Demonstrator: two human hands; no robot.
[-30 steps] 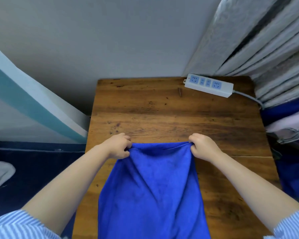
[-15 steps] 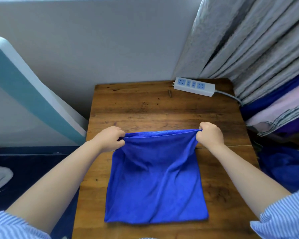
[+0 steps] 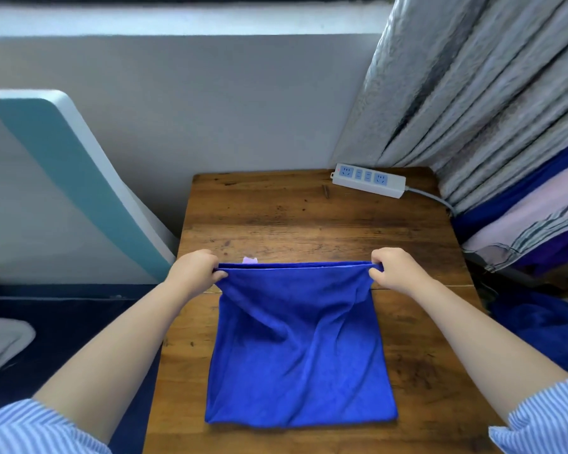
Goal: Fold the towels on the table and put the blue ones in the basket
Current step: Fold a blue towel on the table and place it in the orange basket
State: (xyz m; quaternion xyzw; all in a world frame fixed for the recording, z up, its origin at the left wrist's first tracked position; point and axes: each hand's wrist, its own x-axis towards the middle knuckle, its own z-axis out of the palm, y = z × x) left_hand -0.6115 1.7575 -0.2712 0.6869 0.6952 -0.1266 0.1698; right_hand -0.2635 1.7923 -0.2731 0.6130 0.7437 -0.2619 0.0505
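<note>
A bright blue microfibre towel (image 3: 300,348) lies on the small dark-stained wooden table (image 3: 309,224), doubled over so that its near folded edge rests flat close to the table's near edge while its far edge is lifted slightly and stretched taut from left to right. The left hand (image 3: 195,271) pinches the far left corner with curled fingers, and the right hand (image 3: 392,268) pinches the far right corner the same way; the two hands sit level with each other, each right at its own corner, so neither is nearer the cloth than the other. The taut edge runs across the table, and the rest of the towel falls away from the hands toward the person, with soft creases through the middle. A small pale lilac tag (image 3: 250,260) peeks out just beyond the far edge near the left hand. The next fold, I judge, turns on this layout: the held edge must either be laid down flat or carried toward the near edge. Beyond the towel the wood is bare up to a white power strip with blue sockets (image 3: 369,180) at the far right corner. Grey pleated curtains (image 3: 473,93) hang at the right, a crumpled blue cloth (image 3: 538,329) lies low to the right of the table, and no basket is visible.
</note>
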